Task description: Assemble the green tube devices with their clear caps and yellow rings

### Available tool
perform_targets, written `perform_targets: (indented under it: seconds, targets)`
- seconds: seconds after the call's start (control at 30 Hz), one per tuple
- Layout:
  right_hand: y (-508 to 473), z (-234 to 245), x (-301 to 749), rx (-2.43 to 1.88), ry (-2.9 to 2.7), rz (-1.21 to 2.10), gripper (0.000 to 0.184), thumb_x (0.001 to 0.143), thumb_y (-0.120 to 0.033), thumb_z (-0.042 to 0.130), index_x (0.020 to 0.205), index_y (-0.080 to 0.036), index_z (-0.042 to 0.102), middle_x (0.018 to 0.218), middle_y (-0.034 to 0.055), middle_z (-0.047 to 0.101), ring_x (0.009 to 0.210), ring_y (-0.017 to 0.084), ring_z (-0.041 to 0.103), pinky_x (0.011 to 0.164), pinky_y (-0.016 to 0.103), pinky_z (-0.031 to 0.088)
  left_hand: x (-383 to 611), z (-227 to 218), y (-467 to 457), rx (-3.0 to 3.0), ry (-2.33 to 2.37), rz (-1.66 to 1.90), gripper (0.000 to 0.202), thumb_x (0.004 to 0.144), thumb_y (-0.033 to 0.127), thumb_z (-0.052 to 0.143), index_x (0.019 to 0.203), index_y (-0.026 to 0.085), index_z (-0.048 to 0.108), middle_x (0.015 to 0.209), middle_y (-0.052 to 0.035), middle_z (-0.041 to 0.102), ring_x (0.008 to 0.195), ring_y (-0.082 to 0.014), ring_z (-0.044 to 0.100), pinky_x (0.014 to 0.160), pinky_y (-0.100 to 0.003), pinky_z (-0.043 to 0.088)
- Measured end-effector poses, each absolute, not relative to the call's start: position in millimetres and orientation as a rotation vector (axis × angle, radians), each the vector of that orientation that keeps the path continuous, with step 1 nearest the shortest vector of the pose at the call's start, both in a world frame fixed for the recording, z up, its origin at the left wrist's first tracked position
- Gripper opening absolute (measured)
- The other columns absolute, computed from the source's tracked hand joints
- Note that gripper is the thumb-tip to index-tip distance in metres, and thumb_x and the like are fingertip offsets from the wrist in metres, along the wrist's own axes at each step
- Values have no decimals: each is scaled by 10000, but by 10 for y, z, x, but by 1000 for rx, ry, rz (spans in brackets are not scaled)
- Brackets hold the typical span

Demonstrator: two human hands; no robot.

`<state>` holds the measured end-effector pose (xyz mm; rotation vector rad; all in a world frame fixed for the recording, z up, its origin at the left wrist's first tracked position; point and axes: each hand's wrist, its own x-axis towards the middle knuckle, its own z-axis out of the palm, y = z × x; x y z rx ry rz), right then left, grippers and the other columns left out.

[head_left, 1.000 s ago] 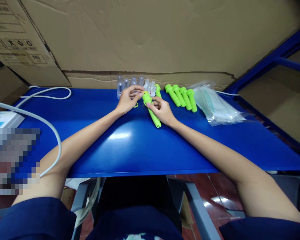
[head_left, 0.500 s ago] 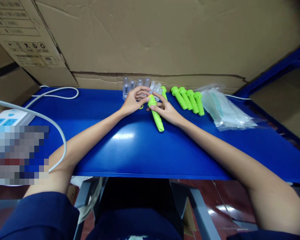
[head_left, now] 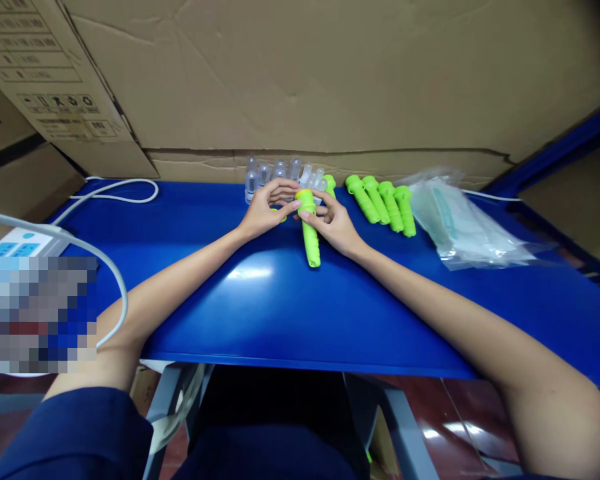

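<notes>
A lime-green flashlight-shaped tube (head_left: 311, 241) with ribbed sides slants toward me over the table, its wide head away from me. My right hand (head_left: 334, 225) grips it below the head, thumb on top. At the head's left side, my left hand (head_left: 269, 210) has its curved fingers and thumb against the rim. A yellow ring (head_left: 305, 194) shows on that rim. Another yellow ring (head_left: 280, 214) lies by my left thumb, partly covered. Behind my hands stand several clear plastic domed pieces (head_left: 251, 181), and one more green tube (head_left: 330, 182) is partly hidden there.
Several green tubes (head_left: 390, 208) lie in a row at the right, beside a clear plastic bag (head_left: 460, 223) with pale contents. A white power strip (head_left: 23, 243) and cable (head_left: 111, 259) occupy the left of the blue table (head_left: 290, 320). Cardboard (head_left: 300, 80) walls the back.
The green tube has swung slightly, its lower end now pointing more directly toward me. My left thumb has shifted a little down along the head. The whole view has shifted slightly.
</notes>
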<state>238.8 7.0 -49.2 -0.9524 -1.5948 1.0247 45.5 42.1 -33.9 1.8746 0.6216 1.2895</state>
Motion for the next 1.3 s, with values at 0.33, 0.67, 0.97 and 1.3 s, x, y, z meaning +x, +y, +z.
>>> perform_targets:
  seconds: [0.33, 0.67, 0.97, 1.3]
  targets:
    - [145, -472, 2299, -955, -1627, 1000, 915, 754, -744, 759, 1463, -259, 445, 1136, 102, 739, 810, 229, 745, 557, 326, 614, 430, -420, 474, 1865, 638, 1324, 584, 839, 627, 752, 1213, 199, 615, 1253, -128, 723, 1163, -226, 717, 881, -281, 590]
    - [99, -483, 2317, -899, -1628, 1092, 905, 792, -699, 760, 1536, -327, 403, 995, 41, 730, 599, 147, 635, 444, 278, 546, 425, -443, 504, 1994, 614, 1278, 536, 900, 508, 718, 1306, 168, 633, 1321, -159, 706, 1177, -241, 705, 874, -294, 577]
    - [131, -476, 2312, -889, -1628, 1222, 1049, 736, -600, 840, 1566, -251, 304, 883, 33, 747, 622, 167, 681, 413, 229, 509, 401, -421, 495, 2131, 585, 1299, 556, 930, 511, 693, 1370, 195, 572, 1274, -141, 724, 1177, -236, 701, 887, -314, 561]
    - [145, -487, 2320, -880, -1588, 1213, 879, 719, -625, 854, 1399, -250, 442, 836, 24, 731, 716, 203, 721, 430, 239, 507, 401, -421, 516, 2075, 547, 1232, 569, 933, 540, 688, 1361, 195, 539, 1292, -147, 710, 1177, -228, 708, 940, -326, 578]
